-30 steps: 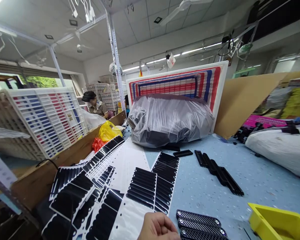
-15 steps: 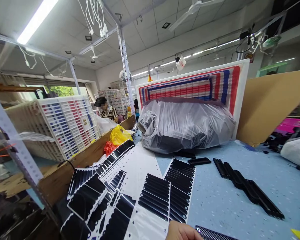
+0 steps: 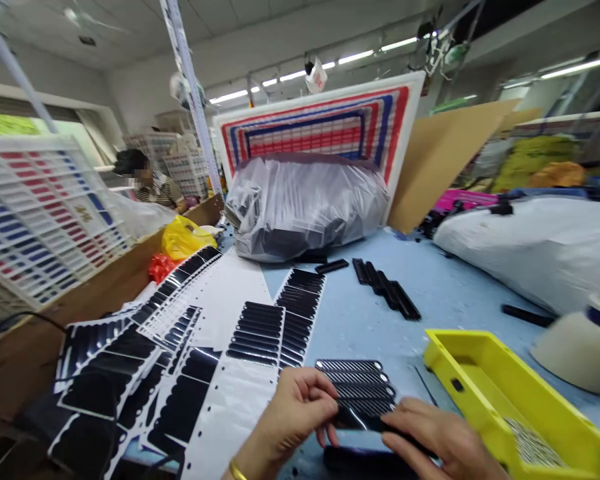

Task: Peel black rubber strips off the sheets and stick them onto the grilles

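Strip, glossy black (image 3: pixel 357 419): one, held above the blue table (image 3: pixel 343 327), just nearer than a row of hatched black strips (image 3: pixel 350 377). Left hand (image 3: pixel 300 407): thumb and forefinger pinching one end. Right hand (image 3: pixel 437 433): thumb and fingers closed on the other end. Sticker sheets (image 3: pixel 256 330): several, overlapping, left of the strips. Yellow tray (image 3: pixel 463 393): right side, holding small silver pieces (image 3: pixel 533 443). Crate (image 3: pixel 37 220): far left, label (image 3: pixel 83 213) blurred, illegible. Hanging white bag (image 3: pixel 317 77): red marking, too small to read.
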A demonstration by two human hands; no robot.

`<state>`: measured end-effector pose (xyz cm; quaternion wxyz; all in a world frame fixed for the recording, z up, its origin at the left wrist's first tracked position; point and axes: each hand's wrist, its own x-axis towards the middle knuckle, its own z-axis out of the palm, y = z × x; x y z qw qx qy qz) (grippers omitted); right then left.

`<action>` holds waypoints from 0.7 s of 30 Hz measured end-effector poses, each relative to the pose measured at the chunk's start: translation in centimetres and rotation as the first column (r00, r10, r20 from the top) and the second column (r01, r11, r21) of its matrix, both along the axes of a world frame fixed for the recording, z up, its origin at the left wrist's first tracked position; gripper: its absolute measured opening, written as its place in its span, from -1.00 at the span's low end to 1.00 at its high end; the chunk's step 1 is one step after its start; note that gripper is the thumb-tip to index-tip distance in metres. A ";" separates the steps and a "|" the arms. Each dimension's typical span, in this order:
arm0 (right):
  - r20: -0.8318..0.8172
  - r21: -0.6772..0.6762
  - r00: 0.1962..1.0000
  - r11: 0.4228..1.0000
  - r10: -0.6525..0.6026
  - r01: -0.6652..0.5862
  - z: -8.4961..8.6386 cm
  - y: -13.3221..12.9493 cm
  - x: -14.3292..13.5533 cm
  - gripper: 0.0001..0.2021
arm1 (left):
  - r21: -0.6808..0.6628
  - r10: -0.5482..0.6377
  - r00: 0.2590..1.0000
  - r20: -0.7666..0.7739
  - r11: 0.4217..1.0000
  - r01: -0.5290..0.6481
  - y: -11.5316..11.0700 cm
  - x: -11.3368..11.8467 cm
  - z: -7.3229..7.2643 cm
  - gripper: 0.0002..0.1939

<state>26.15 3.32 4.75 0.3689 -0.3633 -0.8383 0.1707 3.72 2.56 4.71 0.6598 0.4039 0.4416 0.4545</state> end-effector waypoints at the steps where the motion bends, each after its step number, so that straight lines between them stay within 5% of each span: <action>1: 0.028 -0.001 1.000 1.000 -0.001 0.001 0.5 0.0 0.4 -0.81 | 0.014 0.027 0.997 -0.073 1.000 -0.026 0.0 -0.3 -0.2 -0.70; 6: 0.064 -0.121 0.984 0.977 -0.166 0.173 2.2 0.8 3.6 -0.78 | 0.204 0.214 0.911 -0.353 0.968 -0.149 0.0 -2.9 -1.5 -0.80; 12: 0.121 -0.352 0.980 0.916 -0.157 0.190 0.9 1.8 4.1 -0.80 | 0.223 0.110 0.680 -0.725 0.972 0.080 -0.5 -2.1 -3.3 -0.84; 17: 0.162 -0.471 0.979 0.862 -0.125 0.187 -0.9 2.6 2.5 -0.82 | 0.291 0.143 0.545 -0.826 0.937 0.195 0.7 -0.9 -4.4 -0.95; 21: 0.171 -0.487 0.975 0.848 -0.140 0.207 -1.6 3.1 1.7 -0.83 | 0.330 0.177 0.543 -0.821 0.922 0.200 2.1 -1.3 -4.5 -0.95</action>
